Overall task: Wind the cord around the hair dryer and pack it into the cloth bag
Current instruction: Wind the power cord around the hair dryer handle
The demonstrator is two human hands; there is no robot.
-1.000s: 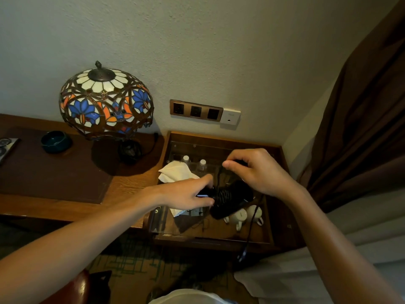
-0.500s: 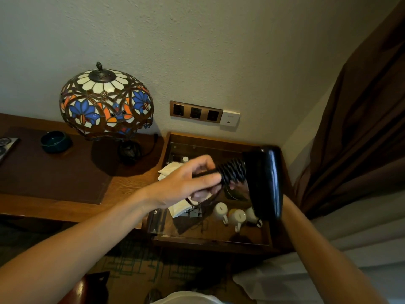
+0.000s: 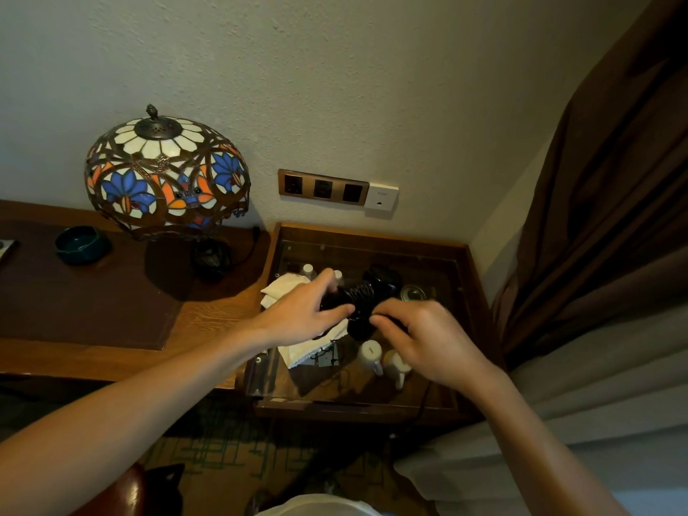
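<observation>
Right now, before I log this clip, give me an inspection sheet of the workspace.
Surface: glass-topped cabinet beside a wooden desk.
Job's things: black hair dryer held over the glass; white cloth bag lies on the glass beneath it.
Clutter: white cups and small bottles under the glass; green ashtray.
Hands: left hand grips the handle end; right hand pinches near the coils.
Cables: cord coiled round the handle.
Surroundings: stained-glass lamp, wall sockets, brown curtain.
</observation>
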